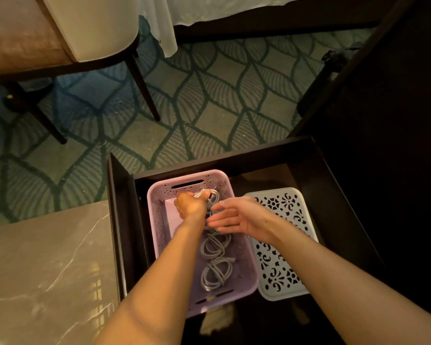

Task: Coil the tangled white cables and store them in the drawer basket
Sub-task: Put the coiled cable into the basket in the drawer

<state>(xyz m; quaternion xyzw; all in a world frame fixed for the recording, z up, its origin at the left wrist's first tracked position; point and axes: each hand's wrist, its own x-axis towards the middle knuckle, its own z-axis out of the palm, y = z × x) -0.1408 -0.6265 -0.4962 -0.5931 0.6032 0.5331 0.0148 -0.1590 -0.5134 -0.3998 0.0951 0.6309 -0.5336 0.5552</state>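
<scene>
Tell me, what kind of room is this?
Probably a hotel room or bedroom: a white bed sheet hangs down toward patterned carpet, beside a padded chair and an open dark wooden drawer.

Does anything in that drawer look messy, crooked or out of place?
Nothing spilled or broken. The only loose end is the white patterned lid, lying beside the lilac basket in the drawer rather than on it. The coiled cables lie neatly inside, and the left hand grips one more.
</scene>
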